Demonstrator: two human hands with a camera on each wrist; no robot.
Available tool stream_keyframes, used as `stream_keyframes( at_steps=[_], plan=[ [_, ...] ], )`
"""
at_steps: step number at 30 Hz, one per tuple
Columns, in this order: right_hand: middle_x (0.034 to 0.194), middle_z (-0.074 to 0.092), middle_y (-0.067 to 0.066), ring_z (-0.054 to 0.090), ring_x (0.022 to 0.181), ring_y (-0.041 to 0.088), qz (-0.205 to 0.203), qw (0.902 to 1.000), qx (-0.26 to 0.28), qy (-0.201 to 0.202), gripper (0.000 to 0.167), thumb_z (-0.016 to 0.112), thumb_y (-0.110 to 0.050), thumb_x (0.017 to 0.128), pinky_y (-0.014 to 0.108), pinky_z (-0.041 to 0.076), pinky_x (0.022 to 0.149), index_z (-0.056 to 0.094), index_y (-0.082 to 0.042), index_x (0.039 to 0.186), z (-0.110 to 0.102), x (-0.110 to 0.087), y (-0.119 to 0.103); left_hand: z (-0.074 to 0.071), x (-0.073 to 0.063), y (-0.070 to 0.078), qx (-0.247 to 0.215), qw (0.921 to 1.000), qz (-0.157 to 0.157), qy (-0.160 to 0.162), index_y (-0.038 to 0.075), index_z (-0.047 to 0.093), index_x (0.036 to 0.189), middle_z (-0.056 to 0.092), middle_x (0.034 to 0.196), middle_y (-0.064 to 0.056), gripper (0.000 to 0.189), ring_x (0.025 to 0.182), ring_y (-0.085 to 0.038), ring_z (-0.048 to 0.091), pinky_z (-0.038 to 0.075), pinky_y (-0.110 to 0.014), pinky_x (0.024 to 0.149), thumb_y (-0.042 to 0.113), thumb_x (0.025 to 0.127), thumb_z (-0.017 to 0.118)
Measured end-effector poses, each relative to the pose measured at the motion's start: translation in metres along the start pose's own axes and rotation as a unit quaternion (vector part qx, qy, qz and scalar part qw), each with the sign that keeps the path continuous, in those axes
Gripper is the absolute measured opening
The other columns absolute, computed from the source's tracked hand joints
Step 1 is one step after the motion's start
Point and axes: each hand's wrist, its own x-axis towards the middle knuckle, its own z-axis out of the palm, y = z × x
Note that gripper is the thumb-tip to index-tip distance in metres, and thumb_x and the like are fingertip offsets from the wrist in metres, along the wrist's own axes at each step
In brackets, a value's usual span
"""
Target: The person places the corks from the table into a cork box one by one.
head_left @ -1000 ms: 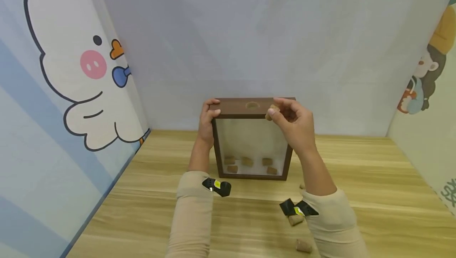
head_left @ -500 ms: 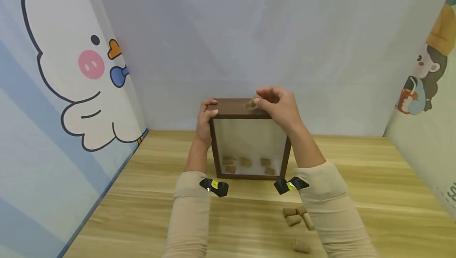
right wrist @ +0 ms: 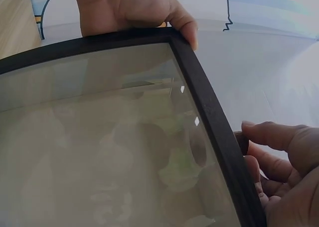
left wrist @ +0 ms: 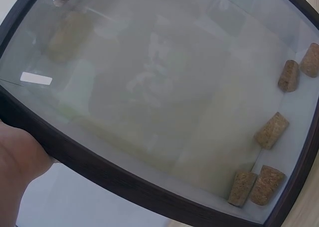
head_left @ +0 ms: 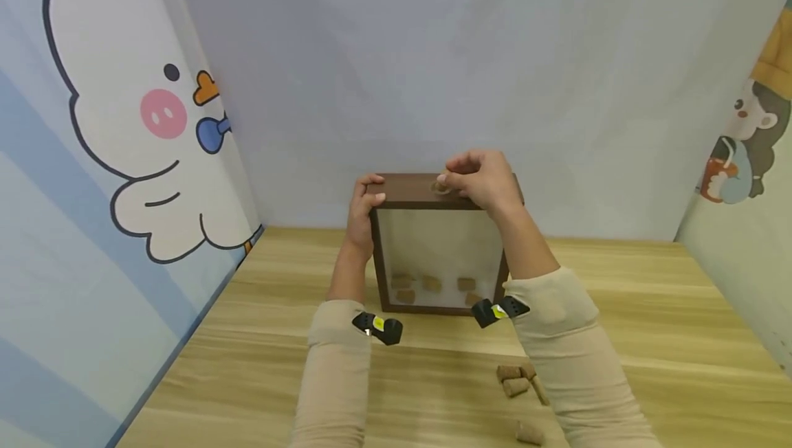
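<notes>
A shallow brown-framed box (head_left: 405, 185) with a clear front stands upright on the table. Its top edge has a round hole, and several corks (left wrist: 270, 131) lie inside along the bottom. My left hand (head_left: 361, 211) grips the box's upper left corner, thumb in front. At the hole, my right hand (head_left: 489, 180) pinches a cork (right wrist: 241, 143) between thumb and fingers, its end right at the top edge; the fingers hide most of it. A blurred tan patch (left wrist: 71, 34) shows behind the clear front near the hole.
Several loose corks (head_left: 515, 387) lie on the wood-grain table (head_left: 247, 365) near my right forearm, one of them (head_left: 529, 432) closer to the front. A pale curtain (head_left: 396, 77) hangs behind the box. Walls with cartoon figures stand at both sides.
My right hand has moved left from the box's upper right corner to the hole with the cork, which is now lower and mostly hidden. The left hand keeps its grip.
</notes>
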Motion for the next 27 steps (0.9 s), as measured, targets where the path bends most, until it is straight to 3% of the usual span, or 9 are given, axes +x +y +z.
stream_keyframes(
  at_steps=[4,7,11,16,23,27],
  plan=[
    [0.106,0.062,0.010,0.058,0.093,0.021,-0.068,0.9972,0.027,0.019,0.037,0.070,-0.022,0.083,0.032,0.046,0.079,0.062,-0.002,0.114,0.000,-0.016,0.010,0.001,0.000,0.000,-0.008,1.0000,-0.001,0.003,0.006,0.044,0.109,0.032,0.129,-0.011,0.028,0.113,-0.024,0.028,0.022,-0.036,0.092,0.013,0.082,0.041],
    [0.102,0.062,0.012,0.058,0.089,0.020,-0.124,0.9895,0.062,0.040,0.039,0.070,-0.021,0.084,0.029,0.046,0.077,0.061,0.003,0.114,-0.001,-0.035,0.021,0.001,0.000,0.000,-0.002,1.0000,0.001,0.002,0.005,0.044,0.110,0.032,0.130,-0.012,0.028,0.115,-0.024,0.027,0.021,-0.036,0.094,0.012,0.083,0.041],
    [0.100,0.060,0.014,0.057,0.086,0.018,-0.162,0.9788,0.110,0.061,0.035,0.068,-0.014,0.085,0.025,0.047,0.072,0.061,0.008,0.110,-0.003,-0.058,0.037,-0.004,0.005,-0.010,0.005,1.0000,0.004,0.004,0.007,0.044,0.110,0.031,0.131,-0.012,0.028,0.118,-0.024,0.024,0.019,-0.038,0.095,0.013,0.083,0.041],
    [0.097,0.061,0.012,0.056,0.083,0.016,-0.172,0.9724,0.138,0.076,0.026,0.067,-0.007,0.085,0.022,0.045,0.068,0.062,0.009,0.105,-0.010,-0.077,0.054,-0.011,0.012,-0.026,0.001,0.9999,0.011,0.011,0.010,0.045,0.110,0.033,0.130,-0.009,0.027,0.119,-0.023,0.024,0.018,-0.038,0.096,0.013,0.083,0.042],
    [0.099,0.063,0.004,0.059,0.091,0.016,-0.151,0.9687,0.188,0.058,0.018,0.064,-0.004,0.086,0.023,0.046,0.079,0.064,0.003,0.103,-0.025,-0.093,0.078,-0.009,0.011,-0.029,-0.008,0.9997,0.017,0.018,0.017,0.048,0.106,0.036,0.128,-0.007,0.026,0.115,-0.021,0.027,0.020,-0.036,0.093,0.018,0.081,0.046],
    [0.100,0.064,0.004,0.058,0.093,0.017,-0.146,0.9708,0.184,0.049,0.019,0.063,-0.003,0.086,0.023,0.045,0.080,0.064,0.003,0.104,-0.029,-0.099,0.090,-0.010,0.010,-0.027,-0.004,0.9996,0.018,0.021,0.019,0.048,0.105,0.037,0.129,-0.006,0.025,0.117,-0.021,0.027,0.020,-0.036,0.094,0.019,0.080,0.045]
  ],
)
